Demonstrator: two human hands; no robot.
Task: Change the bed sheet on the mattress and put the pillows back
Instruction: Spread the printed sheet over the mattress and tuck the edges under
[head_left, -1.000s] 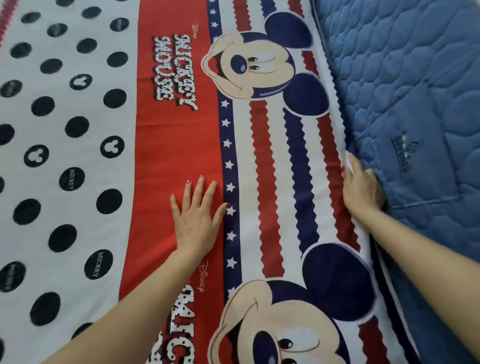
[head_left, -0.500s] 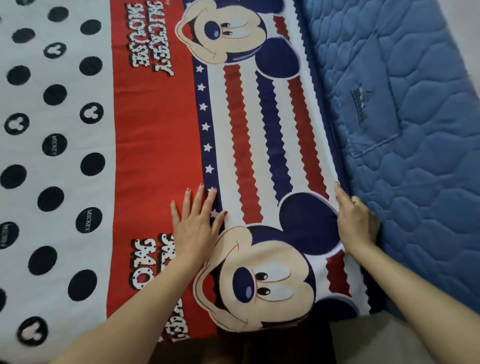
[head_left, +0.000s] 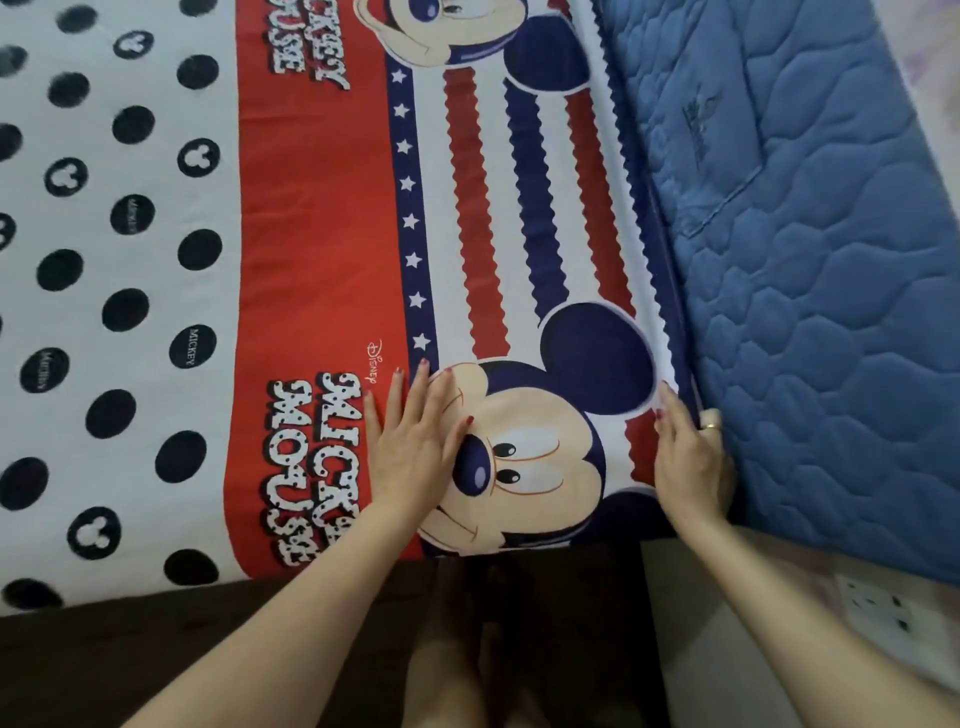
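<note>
Bed sheet (head_left: 322, 260), cotton-like, printed with black dots on white, a red band and red-and-navy wavy stripes with cartoon mouse faces: spread flat over the mattress top, near corner at the bottom of the head view. Left hand (head_left: 415, 441) laid palm down with fingers spread, pressing the cloth on a printed face just inside the corner. Right hand (head_left: 691, 457) at the sheet's right border, fingers extended down into the gap between that border and the blue quilted mattress side (head_left: 831, 312); whether cloth is pinched there, not discernible. Step in hand, judged: tucking the border along the edge. Best done by keeping the flat palm as an anchor so the print does not creep, pushing the border in deep and working steadily toward the corner, drawing out slack before each push. Long axis of the sheet, judged from the stripes: running away from the wearer, up the view, bands parallel to the tucked edge.
</note>
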